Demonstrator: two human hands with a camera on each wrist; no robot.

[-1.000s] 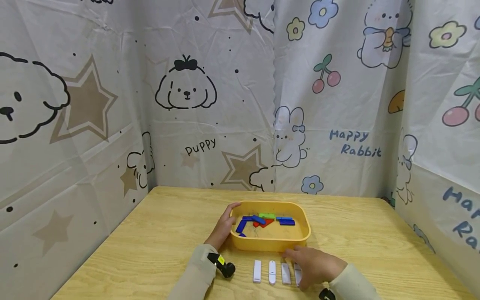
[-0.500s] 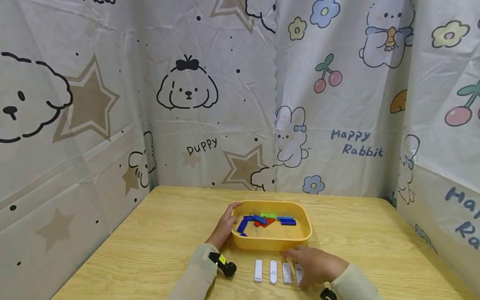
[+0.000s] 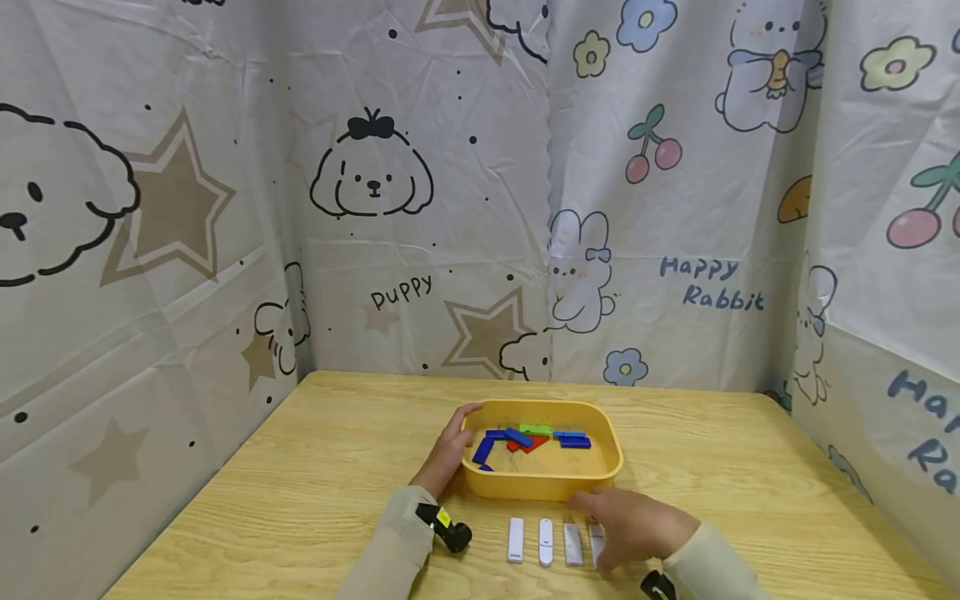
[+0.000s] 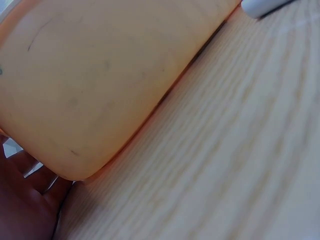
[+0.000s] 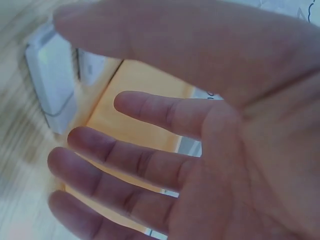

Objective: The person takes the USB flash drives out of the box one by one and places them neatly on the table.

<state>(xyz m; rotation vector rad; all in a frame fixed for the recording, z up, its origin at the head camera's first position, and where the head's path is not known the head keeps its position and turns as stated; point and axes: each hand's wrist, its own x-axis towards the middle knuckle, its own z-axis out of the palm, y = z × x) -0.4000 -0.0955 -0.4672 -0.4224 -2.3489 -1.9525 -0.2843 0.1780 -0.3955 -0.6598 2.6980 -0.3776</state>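
Bracing yellow tray (image 3: 545, 485) on bench (image 3: 315, 467): left hand (image 3: 448, 450), fingers curled round left rim. Right hand (image 3: 633, 527) relaxed, holding nothing, hovering over rightmost white pieces (image 3: 573, 544); careless sweep risks scattering row.

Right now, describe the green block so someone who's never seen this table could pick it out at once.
Find the yellow tray in the middle of the wooden table, with the left hand holding its left end. The green block lies inside along the far wall. It is the only green piece among the blue blocks and red ones.
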